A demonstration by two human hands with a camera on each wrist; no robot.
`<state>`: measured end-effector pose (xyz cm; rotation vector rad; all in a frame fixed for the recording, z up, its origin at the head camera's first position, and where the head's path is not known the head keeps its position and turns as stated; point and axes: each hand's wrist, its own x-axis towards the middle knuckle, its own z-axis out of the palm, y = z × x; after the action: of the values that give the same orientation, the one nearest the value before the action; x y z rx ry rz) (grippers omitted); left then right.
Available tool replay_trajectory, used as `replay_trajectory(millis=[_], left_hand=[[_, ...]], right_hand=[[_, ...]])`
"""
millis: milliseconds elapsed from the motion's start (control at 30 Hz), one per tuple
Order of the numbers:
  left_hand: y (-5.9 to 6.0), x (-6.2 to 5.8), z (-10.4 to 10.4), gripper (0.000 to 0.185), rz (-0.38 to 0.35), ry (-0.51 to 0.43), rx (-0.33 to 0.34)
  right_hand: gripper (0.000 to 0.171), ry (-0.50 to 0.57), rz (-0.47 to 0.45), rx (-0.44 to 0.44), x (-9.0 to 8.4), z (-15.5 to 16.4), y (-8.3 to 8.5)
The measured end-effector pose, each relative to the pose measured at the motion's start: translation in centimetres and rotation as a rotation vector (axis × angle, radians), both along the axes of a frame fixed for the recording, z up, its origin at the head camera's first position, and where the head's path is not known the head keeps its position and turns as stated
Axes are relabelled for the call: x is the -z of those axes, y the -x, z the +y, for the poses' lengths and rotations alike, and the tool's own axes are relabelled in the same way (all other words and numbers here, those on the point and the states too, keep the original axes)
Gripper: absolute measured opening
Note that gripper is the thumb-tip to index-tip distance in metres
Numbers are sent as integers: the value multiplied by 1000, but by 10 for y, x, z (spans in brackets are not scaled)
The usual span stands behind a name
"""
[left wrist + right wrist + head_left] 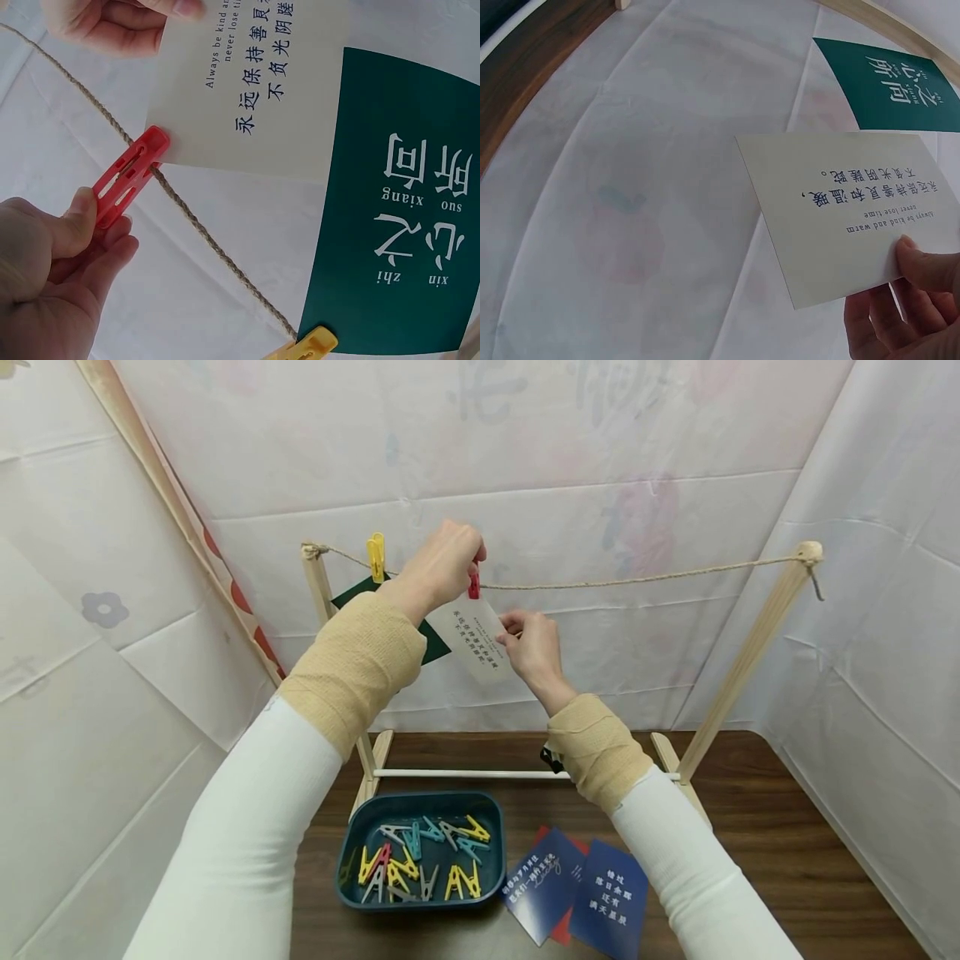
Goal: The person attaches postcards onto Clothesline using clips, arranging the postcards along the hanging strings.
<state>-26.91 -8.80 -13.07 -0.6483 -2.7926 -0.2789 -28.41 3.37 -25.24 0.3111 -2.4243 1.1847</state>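
Between thumb and fingers, my left hand (444, 564) pinches the handle end of a red clothespin (132, 177). The clothespin's nose overlaps the twine (217, 244) and a corner of a cream card (247, 90) with printed lines of text. My right hand (534, 647) pinches that card by its edge, thumb on the printed face, as the right wrist view shows. Beside it a dark green card (397, 202) with white characters hangs from the twine under a yellow clothespin (377, 557). In the head view my left hand and forearm hide part of the green card.
The twine runs between two wooden posts (750, 652) joined low down by a white rod (465, 773). A dark teal tray (345, 868) of several coloured clothespins stands on the brown table (750, 843). Blue cards (611, 893) overlap red ones to its right. White cloth hangs behind.
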Motion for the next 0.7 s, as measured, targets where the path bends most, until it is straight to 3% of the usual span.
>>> replay_trajectory(millis=[367,700], left_hand=[[-1,2,-1,28,-55,16,21],[0,9,-5,31,-69,-69,20]], right_hand=[[9,-3,-8,13,1,2,1],[9,11,-26,-3,2,5,1]])
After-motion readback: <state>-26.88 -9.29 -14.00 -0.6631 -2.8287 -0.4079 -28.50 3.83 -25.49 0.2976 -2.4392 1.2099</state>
